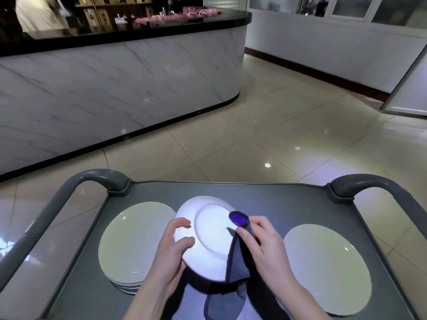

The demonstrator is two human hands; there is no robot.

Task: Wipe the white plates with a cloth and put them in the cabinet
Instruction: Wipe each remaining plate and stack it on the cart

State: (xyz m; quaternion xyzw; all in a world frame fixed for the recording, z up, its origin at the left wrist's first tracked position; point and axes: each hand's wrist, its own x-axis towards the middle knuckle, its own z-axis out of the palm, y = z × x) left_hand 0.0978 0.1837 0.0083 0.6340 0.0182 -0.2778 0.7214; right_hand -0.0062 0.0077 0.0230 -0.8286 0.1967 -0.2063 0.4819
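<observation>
white plate (pixel 208 236), underside up, is gripped at its left rim by the left hand (pixel 171 255) over the middle of the cart (pixel 277 199); the right hand (pixel 265 248) pinches the cloth (pixel 238 262) against it. wiping seems underway: a stack (pixel 129 239) at left and a lone plate (pixel 328 269) at right wait, and no cabinet is in view.

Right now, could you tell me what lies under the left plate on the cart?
Under that left plate sit more plates, only rims showing; the cart surface beneath is covered.
</observation>
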